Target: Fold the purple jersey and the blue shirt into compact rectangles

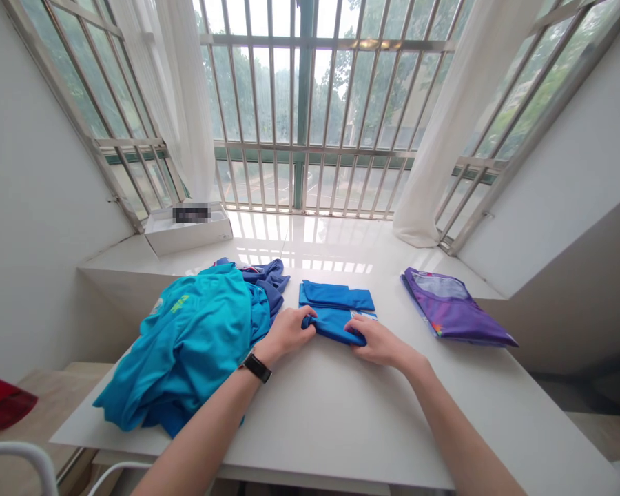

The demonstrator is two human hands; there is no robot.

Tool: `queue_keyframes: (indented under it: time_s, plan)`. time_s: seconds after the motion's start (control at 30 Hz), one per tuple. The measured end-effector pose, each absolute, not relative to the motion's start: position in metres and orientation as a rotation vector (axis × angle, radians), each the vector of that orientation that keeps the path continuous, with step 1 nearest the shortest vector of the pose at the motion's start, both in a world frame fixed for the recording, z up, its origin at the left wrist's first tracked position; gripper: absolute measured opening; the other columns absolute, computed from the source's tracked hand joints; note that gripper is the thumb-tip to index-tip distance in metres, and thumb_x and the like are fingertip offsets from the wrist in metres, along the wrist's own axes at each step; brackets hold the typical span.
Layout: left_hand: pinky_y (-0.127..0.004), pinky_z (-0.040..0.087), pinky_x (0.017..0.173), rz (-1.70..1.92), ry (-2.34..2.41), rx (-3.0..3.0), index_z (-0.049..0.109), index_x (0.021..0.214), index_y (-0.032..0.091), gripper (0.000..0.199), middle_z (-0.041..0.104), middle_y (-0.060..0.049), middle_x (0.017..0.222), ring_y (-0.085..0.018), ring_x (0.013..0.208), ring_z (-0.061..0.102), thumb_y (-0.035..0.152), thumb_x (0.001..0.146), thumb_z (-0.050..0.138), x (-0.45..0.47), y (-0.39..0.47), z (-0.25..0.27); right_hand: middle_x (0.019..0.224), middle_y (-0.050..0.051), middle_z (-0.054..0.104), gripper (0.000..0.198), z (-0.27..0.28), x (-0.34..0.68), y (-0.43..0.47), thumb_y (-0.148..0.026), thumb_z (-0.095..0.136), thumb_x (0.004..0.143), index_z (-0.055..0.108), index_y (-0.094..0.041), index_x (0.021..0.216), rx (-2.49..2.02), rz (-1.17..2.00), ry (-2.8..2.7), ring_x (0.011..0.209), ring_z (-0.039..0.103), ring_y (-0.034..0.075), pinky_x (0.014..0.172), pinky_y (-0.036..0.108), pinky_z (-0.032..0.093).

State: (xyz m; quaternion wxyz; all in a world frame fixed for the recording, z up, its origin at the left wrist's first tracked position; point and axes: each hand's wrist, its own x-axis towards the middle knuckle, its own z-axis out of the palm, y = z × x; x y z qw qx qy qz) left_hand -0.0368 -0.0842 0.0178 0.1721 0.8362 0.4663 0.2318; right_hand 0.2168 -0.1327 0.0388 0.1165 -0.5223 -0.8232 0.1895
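A blue garment (pixel 335 313), folded into a small flat packet, lies on the white table in front of me. My left hand (pixel 292 331) is closed on its near left corner, fingers and thumb gripping the fabric. At the near right corner my right hand (pixel 375 339) pinches the same rolled edge. The far part of the packet is a separate folded flap, and a bit of white and blue trim shows at its right side. Left of my left hand, close to my wrist, spreads a loose teal shirt (pixel 201 331) with yellow-green lettering.
A dark blue garment (pixel 269 279) lies behind the teal shirt. To the right is a folded purple garment (pixel 457 306). A white box (pixel 189 227) stands on the sill at the back left, below barred windows and white curtains (pixel 455 124).
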Motion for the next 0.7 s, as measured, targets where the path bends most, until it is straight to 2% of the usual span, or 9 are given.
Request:
queue_keyframes:
  time_s: [0.17,0.3,0.4,0.5,0.7]
  plan:
    - [-0.024,0.041,0.061,0.751,1.375,2.236,0.072,0.103,0.02,0.024,0.067,-0.001,0.07,-0.016,0.064,0.061,0.028,0.085,0.059,-0.039,-0.078,0.017,0.092,0.003,0.063,0.009,0.046,0.241,-0.127,-0.021,0.054,0.078,0.062,-0.022,0.08,-1.571,0.572,-2.308,0.081,0.059,0.019,0.075,0.029,0.045]
    - [-0.024,0.038,0.061,0.793,1.412,2.177,0.072,0.099,0.019,0.02,0.066,0.0,0.068,-0.015,0.062,0.059,0.029,0.087,0.058,-0.042,-0.07,0.011,0.094,0.004,0.068,0.021,0.047,0.255,-0.123,-0.035,0.051,0.087,0.066,-0.021,0.088,-1.608,0.647,-2.168,0.084,0.061,0.021,0.079,0.031,0.045]
    - [-0.024,0.036,0.059,0.772,1.422,2.2,0.071,0.089,0.019,0.017,0.066,0.0,0.068,-0.014,0.062,0.058,0.029,0.089,0.058,-0.043,-0.067,0.01,0.096,0.004,0.07,0.03,0.042,0.262,-0.119,-0.045,0.052,0.089,0.067,-0.021,0.097,-1.64,0.698,-2.064,0.087,0.062,0.022,0.08,0.032,0.045]
    - [-0.024,0.033,0.058,0.73,1.467,2.212,0.07,0.081,0.019,0.018,0.068,-0.001,0.07,-0.015,0.063,0.059,0.031,0.089,0.059,-0.044,-0.066,0.01,0.088,0.003,0.068,0.036,0.037,0.266,-0.116,-0.053,0.054,0.088,0.067,-0.02,0.095,-1.673,0.714,-1.97,0.079,0.059,0.02,0.073,0.03,0.045]
    - [-0.023,0.037,0.06,0.628,1.5,2.131,0.071,0.084,0.018,0.026,0.073,-0.004,0.074,-0.017,0.069,0.066,0.036,0.093,0.056,-0.049,-0.067,0.018,0.07,-0.002,0.055,0.045,0.036,0.267,-0.114,-0.062,0.058,0.083,0.067,-0.02,0.097,-1.667,0.808,-1.824,0.064,0.049,0.015,0.059,0.027,0.041]
